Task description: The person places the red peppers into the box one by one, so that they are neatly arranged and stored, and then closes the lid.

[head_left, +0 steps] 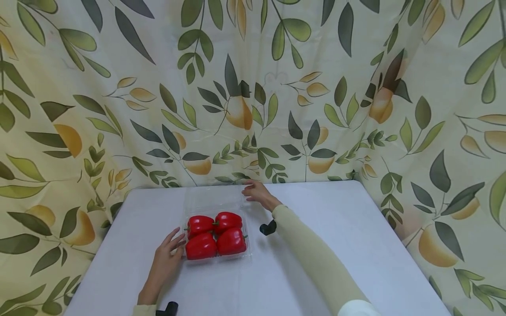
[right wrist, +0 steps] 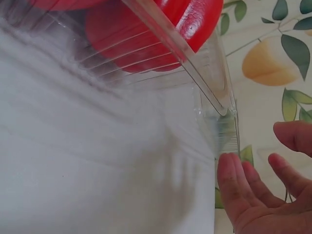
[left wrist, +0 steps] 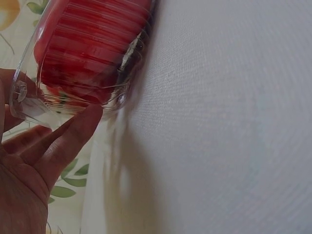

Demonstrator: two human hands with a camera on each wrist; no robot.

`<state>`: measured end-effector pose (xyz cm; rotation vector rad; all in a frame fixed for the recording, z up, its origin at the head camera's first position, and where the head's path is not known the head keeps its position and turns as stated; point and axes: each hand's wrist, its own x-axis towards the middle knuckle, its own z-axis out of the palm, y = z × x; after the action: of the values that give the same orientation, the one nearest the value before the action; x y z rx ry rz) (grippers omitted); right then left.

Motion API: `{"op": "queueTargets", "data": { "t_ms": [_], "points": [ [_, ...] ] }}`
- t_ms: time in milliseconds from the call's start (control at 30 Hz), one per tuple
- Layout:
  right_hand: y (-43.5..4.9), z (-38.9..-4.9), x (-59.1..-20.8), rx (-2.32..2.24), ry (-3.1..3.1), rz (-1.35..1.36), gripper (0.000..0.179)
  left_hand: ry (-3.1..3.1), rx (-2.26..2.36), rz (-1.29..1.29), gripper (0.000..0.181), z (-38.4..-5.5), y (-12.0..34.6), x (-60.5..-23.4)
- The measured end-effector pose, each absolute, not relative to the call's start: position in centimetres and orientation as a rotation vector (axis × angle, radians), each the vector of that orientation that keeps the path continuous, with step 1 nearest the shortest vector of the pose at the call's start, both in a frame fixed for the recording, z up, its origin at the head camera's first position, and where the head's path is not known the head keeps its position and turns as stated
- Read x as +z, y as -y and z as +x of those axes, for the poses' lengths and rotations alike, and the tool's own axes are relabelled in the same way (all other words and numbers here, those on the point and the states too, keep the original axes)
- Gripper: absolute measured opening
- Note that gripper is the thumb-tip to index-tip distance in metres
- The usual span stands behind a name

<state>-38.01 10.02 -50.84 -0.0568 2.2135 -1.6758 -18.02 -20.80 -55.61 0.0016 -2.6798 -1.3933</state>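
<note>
Several red bell peppers (head_left: 200, 246) with green stems sit in a clear plastic clamshell container (head_left: 248, 251) on the table. Its transparent lid (head_left: 213, 198) lies folded back toward the wall. My left hand (head_left: 165, 260) is at the container's left side; in the left wrist view its extended fingers (left wrist: 80, 129) touch the clear wall. At the lid's right edge is my right hand (head_left: 260, 195), fingers spread and loosely bent. The right wrist view shows its fingertips (right wrist: 226, 163) right at the lid's clear edge, with the thumb apart from it.
A white cloth covers the table (head_left: 316, 210). Behind it and along both sides hangs a curtain (head_left: 253, 109) printed with leaves and fruit. Black wrist devices (head_left: 268, 227) are worn on both arms.
</note>
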Motion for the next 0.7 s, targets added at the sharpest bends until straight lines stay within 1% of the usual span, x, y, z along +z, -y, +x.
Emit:
{"op": "queueTargets", "data": {
  "t_ms": [300,500,700],
  "points": [
    [-9.5,-38.2,-51.3,-1.725,-2.169,-0.039,0.054,2.672,-1.401,0.004,0.039,-17.8,20.7,-55.7],
    [-9.3,-38.3,-51.3,-1.730,-2.160,-0.012,0.051,2.672,-1.391,-0.011,0.040,-17.9,20.8,-55.8],
    [-8.9,-38.7,-51.5,-1.675,-2.221,0.007,0.054,2.683,-1.364,0.008,0.040,-18.1,20.9,-55.8]
  ]
}}
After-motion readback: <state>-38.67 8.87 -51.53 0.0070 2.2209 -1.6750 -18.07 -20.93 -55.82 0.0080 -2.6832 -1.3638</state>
